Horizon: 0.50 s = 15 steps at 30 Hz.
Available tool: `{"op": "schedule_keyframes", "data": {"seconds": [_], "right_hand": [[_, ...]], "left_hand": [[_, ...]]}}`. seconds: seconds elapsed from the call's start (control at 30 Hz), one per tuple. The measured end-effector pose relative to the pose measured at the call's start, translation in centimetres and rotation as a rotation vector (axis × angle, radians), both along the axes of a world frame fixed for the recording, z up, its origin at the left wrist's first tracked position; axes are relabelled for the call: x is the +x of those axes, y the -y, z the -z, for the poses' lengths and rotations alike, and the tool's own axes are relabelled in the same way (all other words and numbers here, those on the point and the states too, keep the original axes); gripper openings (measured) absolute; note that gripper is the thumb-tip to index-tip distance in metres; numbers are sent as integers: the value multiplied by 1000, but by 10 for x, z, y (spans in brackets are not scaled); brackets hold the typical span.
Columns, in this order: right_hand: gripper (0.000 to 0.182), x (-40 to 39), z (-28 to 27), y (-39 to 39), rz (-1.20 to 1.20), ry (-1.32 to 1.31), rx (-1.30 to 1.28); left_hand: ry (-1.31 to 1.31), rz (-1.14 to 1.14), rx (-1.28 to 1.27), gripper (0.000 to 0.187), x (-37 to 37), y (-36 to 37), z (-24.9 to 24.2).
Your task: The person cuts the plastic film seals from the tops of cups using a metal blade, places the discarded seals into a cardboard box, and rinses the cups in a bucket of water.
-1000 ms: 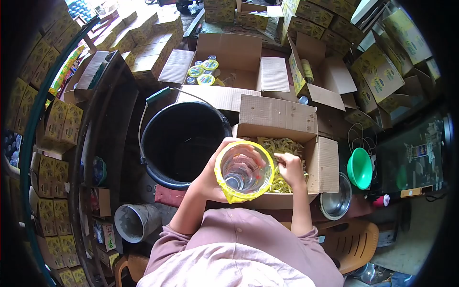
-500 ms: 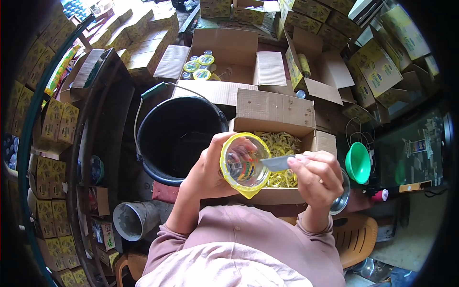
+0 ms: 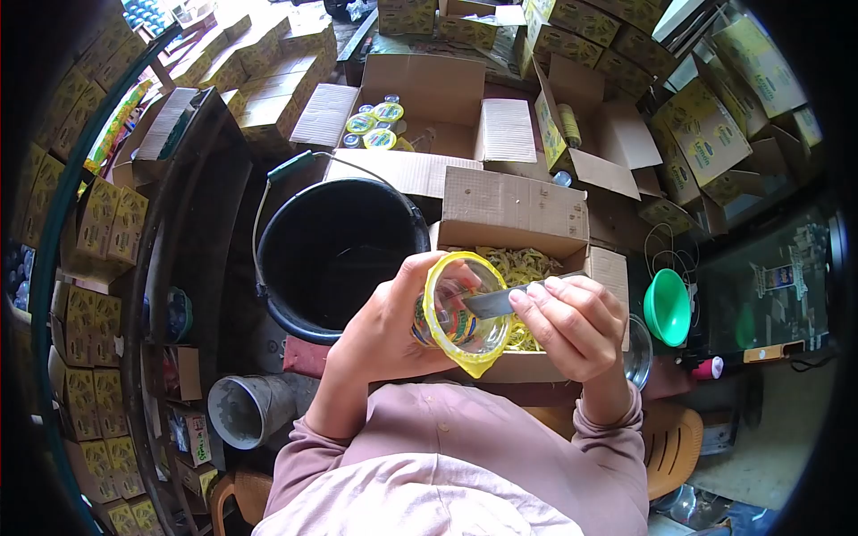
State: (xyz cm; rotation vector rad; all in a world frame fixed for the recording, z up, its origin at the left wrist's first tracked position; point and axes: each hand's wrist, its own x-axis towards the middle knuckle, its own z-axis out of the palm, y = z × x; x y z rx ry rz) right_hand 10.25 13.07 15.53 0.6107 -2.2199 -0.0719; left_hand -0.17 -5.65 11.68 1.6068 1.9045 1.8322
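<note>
Change: since half a second ago, our right hand (image 3: 567, 326) has brought the blade (image 3: 492, 305) closer onto the cup's yellow rim.
Left hand (image 3: 393, 326): wrapped round the clear cup (image 3: 458, 314), tilted above the near carton (image 3: 518, 223).
Right hand: closed on the blade.
Progress: we judge the yellow seal (image 3: 447, 335) partly cut; its rim remains attached.
Left of the carton: black bucket (image 3: 335, 255).

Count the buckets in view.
1: a black bucket beyond the left hand, left of the open box. Others may be hidden among the boxes.
</note>
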Motion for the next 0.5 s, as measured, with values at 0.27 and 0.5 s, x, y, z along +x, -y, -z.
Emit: {"op": "schedule_keyframes", "data": {"seconds": [0.27, 0.5], "right_hand": [[19, -4, 4, 2, -25, -26, -5], [19, -8, 7, 2, -53, -37, 3]], "left_hand": [[26, -2, 23, 77, 4, -4, 0], [18, 16, 4, 76, 7, -6, -2]]}}
